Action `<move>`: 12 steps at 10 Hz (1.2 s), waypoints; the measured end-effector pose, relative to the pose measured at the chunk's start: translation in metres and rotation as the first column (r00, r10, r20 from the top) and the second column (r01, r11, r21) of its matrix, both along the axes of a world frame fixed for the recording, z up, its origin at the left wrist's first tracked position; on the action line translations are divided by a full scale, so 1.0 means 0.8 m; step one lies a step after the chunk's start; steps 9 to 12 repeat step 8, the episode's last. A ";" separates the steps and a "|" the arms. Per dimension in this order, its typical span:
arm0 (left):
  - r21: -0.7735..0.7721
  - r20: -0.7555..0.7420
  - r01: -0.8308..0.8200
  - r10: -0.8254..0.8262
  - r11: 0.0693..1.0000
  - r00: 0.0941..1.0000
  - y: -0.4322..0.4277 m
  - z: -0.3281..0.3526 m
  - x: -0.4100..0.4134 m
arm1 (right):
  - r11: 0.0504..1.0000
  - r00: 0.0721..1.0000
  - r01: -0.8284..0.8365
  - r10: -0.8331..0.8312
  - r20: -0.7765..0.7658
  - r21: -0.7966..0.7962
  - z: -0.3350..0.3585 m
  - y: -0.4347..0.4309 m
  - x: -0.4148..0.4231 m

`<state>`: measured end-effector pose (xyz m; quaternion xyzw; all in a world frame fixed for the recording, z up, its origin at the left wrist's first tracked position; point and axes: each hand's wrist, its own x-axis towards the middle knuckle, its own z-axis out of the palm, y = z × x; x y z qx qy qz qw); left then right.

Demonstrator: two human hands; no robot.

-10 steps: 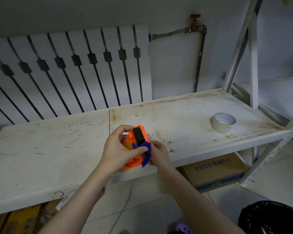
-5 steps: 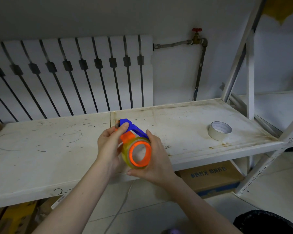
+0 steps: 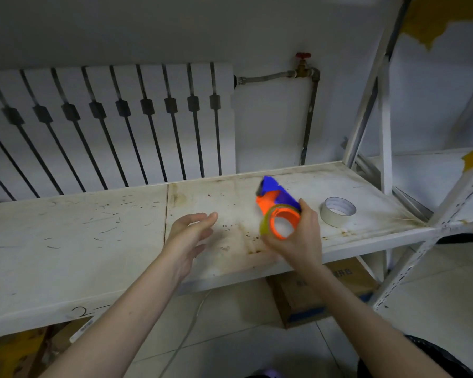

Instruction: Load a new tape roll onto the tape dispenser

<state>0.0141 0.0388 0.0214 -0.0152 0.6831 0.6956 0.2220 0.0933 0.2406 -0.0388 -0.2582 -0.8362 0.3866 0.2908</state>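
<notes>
Orange-and-blue tape dispenser (image 3: pixel 277 211) in right hand's (image 3: pixel 298 241) grip — left hand (image 3: pixel 187 236) open, empty; box print unreadable.

Dim, flat indoor light, no clear source; soft shadow under the shelf (image 3: pixel 66 257). No glare. Motion blur on both hands, esp. left hand (image 3: pixel 187 236) and right hand (image 3: pixel 298 241). Wide-angle bend at edges; corners darker, soft focus overall.

You're standing in some storeroom or utility room: scuffed white metal shelving (image 3: pixel 93 241), a white panel radiator (image 3: pixel 107 124), bare pipe with red valve (image 3: pixel 303 55), cardboard box (image 3: pixel 311 298) sitting underneath.
</notes>
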 end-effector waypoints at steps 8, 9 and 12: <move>-0.008 -0.142 0.085 -0.085 0.996 0.986 0.038 0.043 -0.014 | 0.964 0.927 0.111 -0.187 0.324 0.241 0.007 0.068 -0.049; -0.008 -0.142 0.085 -0.085 0.996 0.986 0.038 0.043 -0.014 | 0.964 0.927 0.111 -0.187 0.324 0.241 0.007 0.068 -0.049; -0.008 -0.142 0.085 -0.085 0.996 0.986 0.038 0.043 -0.014 | 0.964 0.927 0.111 -0.187 0.324 0.241 0.007 0.068 -0.049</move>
